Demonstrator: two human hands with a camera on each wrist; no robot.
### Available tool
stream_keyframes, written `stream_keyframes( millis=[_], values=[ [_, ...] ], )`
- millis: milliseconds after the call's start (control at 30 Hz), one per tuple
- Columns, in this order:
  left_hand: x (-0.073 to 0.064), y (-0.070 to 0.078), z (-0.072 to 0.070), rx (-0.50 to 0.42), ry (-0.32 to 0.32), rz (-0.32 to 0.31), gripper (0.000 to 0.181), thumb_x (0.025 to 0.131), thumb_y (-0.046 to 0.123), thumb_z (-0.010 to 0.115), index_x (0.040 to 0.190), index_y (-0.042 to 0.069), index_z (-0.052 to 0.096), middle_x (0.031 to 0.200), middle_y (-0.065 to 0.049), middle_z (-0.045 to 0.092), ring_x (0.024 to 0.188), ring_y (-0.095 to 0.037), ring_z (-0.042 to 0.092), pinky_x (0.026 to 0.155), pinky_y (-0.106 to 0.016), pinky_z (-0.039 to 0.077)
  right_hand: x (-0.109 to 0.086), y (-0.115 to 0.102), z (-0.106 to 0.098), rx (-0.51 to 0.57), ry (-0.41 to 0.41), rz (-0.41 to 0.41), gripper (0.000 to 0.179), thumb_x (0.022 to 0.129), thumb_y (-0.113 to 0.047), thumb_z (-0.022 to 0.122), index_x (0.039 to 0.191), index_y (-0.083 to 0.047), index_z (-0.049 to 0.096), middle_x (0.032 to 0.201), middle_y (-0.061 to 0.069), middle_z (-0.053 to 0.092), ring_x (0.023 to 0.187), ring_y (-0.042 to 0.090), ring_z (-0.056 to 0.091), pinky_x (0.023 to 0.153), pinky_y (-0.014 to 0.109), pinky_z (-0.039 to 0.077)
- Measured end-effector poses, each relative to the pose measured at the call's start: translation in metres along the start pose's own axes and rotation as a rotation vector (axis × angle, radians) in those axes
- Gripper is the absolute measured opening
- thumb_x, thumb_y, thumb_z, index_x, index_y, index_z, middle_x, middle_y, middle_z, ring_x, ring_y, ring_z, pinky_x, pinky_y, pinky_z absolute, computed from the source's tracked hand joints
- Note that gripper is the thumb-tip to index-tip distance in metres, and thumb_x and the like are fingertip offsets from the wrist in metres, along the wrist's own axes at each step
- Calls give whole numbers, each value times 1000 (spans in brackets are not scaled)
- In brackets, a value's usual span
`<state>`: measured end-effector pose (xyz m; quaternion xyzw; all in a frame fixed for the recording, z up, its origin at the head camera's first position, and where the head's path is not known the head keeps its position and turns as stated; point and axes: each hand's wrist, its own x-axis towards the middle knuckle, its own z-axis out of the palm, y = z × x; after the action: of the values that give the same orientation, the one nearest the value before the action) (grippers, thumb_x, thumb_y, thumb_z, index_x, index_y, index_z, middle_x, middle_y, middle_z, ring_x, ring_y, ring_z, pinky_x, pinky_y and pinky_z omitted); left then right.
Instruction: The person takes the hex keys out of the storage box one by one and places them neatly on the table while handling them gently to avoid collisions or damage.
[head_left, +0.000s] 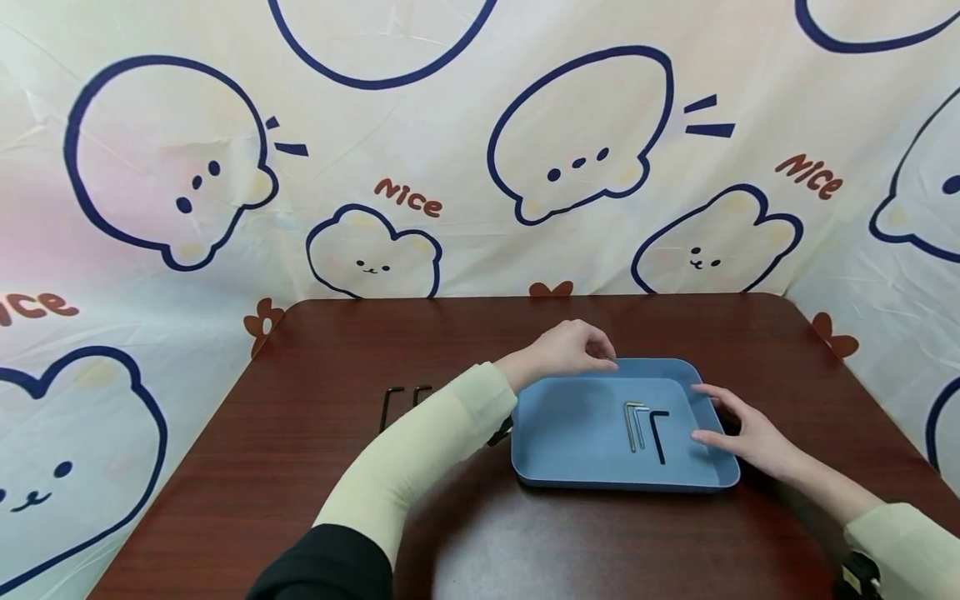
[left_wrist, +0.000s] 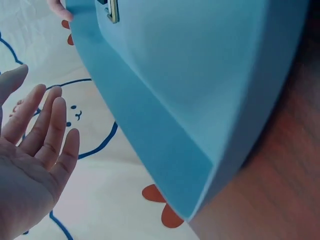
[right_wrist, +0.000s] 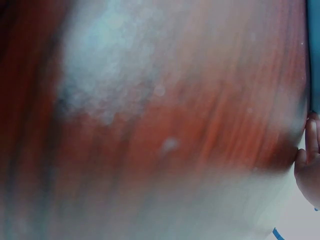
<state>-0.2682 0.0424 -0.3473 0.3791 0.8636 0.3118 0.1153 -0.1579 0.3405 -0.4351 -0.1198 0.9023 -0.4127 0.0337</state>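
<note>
My left hand (head_left: pixel 568 348) is over the far left rim of a blue tray (head_left: pixel 585 468). The left wrist view shows this hand (left_wrist: pixel 37 160) empty beside the tray, its fingers loosely extended. At the tray's right side, my right hand (head_left: pixel 753 433) rests with thumb and fingers spread over the rim. Inside the tray lie a brass-coloured hex key (head_left: pixel 629 427), a silver hex key (head_left: pixel 639 429) and a black hex key (head_left: pixel 657 437), side by side. Only part of the right hand (right_wrist: pixel 311 170) appears in the right wrist view.
Two more black hex keys, a left one (head_left: pixel 386 408) and a right one (head_left: pixel 422 389), lie on the brown table (head_left: pixel 322 350) left of the tray; my left forearm partly covers the right one. A patterned cloth (head_left: pixel 465 150) hangs behind the table.
</note>
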Motion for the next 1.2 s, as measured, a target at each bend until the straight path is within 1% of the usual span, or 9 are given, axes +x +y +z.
stream_keyframes(
  millis=[200,400,567,867,933,1100,1200],
  values=[
    [9,5,14,-3,24,-33,26,87,28,75,108,13,72,86,10,64,81,-6,56,69,-16,45,0,0,-1,0,0,-2,70,89,-15,70,146,-2,31,139,35,33,120,53,36,88,73,33],
    [15,13,25,-28,50,-13,28,86,30,75,110,15,71,87,11,63,84,-4,55,67,-14,45,1,0,-1,3,-12,11,71,90,-17,70,147,-2,30,138,35,33,119,52,36,88,72,35],
    [19,13,32,-30,47,-19,31,86,30,76,112,13,71,89,11,63,82,-3,55,68,-13,44,1,0,-1,3,-11,14,71,90,-17,69,147,-3,29,139,35,33,119,53,36,87,73,35],
    [21,1,48,-16,-7,-67,30,86,29,76,111,13,72,96,7,65,84,-3,54,69,-14,44,-1,0,0,11,-12,8,71,89,-16,70,146,-2,30,141,36,31,121,54,35,88,73,34],
    [22,-1,52,2,-23,-60,28,86,28,76,110,14,72,94,8,64,84,-3,53,68,-14,43,-1,0,0,10,-10,8,71,89,-16,70,146,-2,30,141,35,31,121,54,34,88,74,34],
    [24,-4,59,61,-78,-19,21,87,25,75,105,15,73,88,11,62,81,-4,54,68,-14,43,-1,1,0,10,-5,9,71,89,-16,70,147,-2,30,142,35,31,121,54,34,88,74,33],
    [24,-5,62,79,-103,-19,18,86,24,76,102,16,73,85,11,62,80,-4,54,68,-14,42,0,1,1,13,-7,11,71,89,-16,70,147,-2,30,142,35,30,121,54,34,88,74,34]
  ],
)
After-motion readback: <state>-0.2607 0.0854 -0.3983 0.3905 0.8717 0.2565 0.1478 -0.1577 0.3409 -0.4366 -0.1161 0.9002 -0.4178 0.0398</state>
